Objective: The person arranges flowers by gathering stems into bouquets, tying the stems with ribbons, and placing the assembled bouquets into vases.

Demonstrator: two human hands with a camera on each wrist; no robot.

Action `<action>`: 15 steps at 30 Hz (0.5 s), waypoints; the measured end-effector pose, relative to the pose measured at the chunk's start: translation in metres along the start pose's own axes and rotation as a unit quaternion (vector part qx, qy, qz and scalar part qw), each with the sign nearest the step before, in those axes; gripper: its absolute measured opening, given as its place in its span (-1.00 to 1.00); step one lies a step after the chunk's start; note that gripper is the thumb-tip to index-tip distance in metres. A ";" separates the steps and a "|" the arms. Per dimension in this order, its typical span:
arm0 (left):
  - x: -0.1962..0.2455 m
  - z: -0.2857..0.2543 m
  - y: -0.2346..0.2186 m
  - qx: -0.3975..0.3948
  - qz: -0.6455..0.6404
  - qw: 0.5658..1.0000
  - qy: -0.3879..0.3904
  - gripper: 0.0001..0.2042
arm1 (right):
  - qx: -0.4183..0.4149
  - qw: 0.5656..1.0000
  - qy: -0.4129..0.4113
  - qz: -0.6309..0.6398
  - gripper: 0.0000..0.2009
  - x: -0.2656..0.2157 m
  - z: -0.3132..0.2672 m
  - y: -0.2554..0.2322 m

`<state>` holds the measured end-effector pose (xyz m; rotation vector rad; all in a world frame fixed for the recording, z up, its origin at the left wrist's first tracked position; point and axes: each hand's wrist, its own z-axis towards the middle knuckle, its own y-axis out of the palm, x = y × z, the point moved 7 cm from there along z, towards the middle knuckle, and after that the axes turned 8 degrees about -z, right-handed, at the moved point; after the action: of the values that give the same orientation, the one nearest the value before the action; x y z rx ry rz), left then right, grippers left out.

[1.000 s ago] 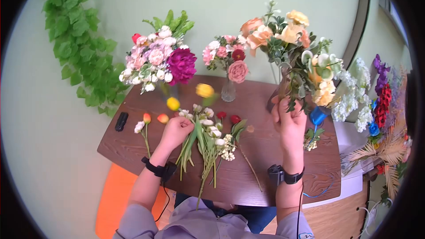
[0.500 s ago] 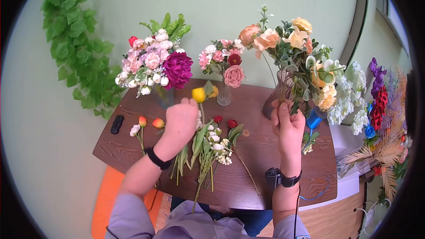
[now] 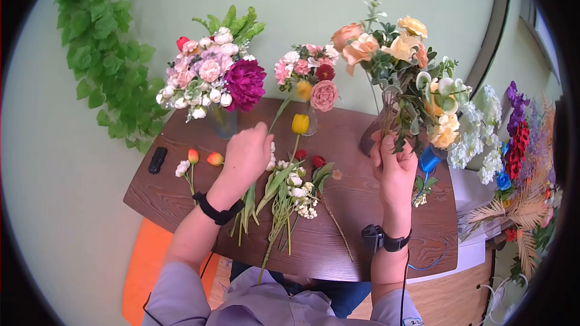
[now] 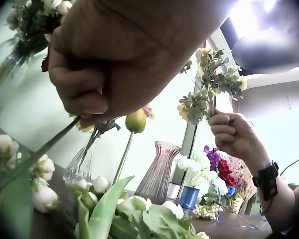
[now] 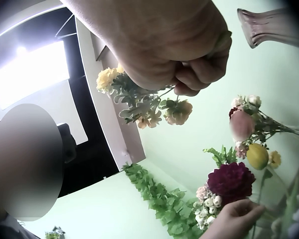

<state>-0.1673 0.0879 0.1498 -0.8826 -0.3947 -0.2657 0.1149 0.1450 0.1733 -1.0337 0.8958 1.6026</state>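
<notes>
Pinching the slender green stem of a blurred yellow bloom (image 3: 303, 89) in the left hand (image 3: 249, 154), closing curled fingers on it, and now bringing it further right than a moment ago, in front of a small pink-and-dark-red bouquet (image 3: 324, 72). Passing close to a cup-shaped yellow tulip (image 3: 300, 124). Curling the right hand (image 3: 396, 160) around the stems of a leafy peach-and-yellow bunch (image 3: 403, 47), holding it apart from a ribbed mauve glass vase (image 4: 158, 172). Probably still sorting stems, leaving rounded white buds (image 3: 296, 180) lying on the dark brown wooden table (image 3: 332, 259).
</notes>
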 end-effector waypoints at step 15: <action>0.011 0.099 0.028 0.138 -0.214 0.966 0.044 -0.82 | 0.016 0.999 0.006 -0.029 -0.77 0.010 0.004 0.005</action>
<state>-0.1686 0.1825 0.1922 -0.5019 -0.5251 -0.6298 0.1081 0.1506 0.1653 -1.0393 0.8898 1.5295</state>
